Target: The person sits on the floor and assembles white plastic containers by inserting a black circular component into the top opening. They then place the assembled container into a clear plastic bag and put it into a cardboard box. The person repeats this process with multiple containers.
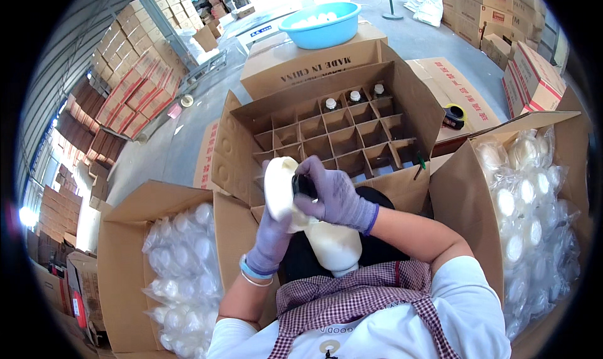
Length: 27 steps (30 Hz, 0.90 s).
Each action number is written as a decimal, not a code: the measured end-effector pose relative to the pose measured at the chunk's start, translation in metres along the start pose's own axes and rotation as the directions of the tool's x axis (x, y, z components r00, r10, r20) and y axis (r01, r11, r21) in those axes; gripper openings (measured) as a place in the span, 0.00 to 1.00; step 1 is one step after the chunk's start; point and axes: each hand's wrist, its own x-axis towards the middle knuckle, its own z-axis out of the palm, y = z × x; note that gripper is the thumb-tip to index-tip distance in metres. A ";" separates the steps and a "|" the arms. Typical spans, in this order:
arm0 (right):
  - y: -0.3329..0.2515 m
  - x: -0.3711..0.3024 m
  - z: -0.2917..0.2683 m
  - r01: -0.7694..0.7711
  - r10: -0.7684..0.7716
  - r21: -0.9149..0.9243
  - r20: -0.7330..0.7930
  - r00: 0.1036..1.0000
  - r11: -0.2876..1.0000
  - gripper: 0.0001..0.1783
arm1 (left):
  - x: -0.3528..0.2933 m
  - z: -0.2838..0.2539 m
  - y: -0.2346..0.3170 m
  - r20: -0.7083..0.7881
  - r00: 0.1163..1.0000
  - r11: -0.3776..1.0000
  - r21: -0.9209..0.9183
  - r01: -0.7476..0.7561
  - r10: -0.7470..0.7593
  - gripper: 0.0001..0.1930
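In front of my chest, my left hand (271,236), in a purple glove, is closed around a smooth white rounded piece (276,186), possibly a bottle or jar. Pressed close beside it is my right hand (336,195), also gloved, with its fingers curled round a small black object (304,186) whose kind I cannot make out. Over my lap lies a cream-white bottle-shaped piece (336,246), tilted, partly behind my hands. Just beyond stands an open divided carton (370,186); several white-capped bottles (355,96) sit in its far compartments.
Open cartons at left (132,258) and right (468,192) hold plastic-wrapped white pieces. A blue basin (320,32) with white items rests on a carton behind. A tape dispenser (453,117) lies right of the divided carton. Stacked boxes (141,98) stand farther off.
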 end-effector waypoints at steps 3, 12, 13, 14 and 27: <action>0.046 -0.011 0.037 -0.102 0.042 0.422 0.151 0.988 0.901 0.25 | 0.016 -0.007 -0.003 0.416 0.833 -0.108 0.908 -0.405 0.364 0.41; 0.059 -0.011 -0.025 -0.247 0.259 0.082 -0.187 0.948 0.965 0.18 | 0.013 -0.056 -0.049 -0.162 0.976 0.960 0.262 -0.098 0.144 0.41; 0.064 -0.022 -0.033 -0.274 0.305 0.233 -0.113 0.945 0.933 0.20 | 0.017 -0.056 -0.056 -0.075 0.987 0.937 0.331 -0.110 0.142 0.38; 0.071 -0.034 -0.031 -0.234 0.245 0.264 -0.011 0.969 0.936 0.21 | 0.020 -0.056 -0.061 0.012 0.991 0.909 0.398 -0.128 0.135 0.36; 0.100 -0.086 0.000 -0.308 0.217 0.586 0.222 0.951 0.749 0.18 | 0.048 -0.075 -0.088 0.370 0.929 0.865 0.473 -0.165 -0.026 0.27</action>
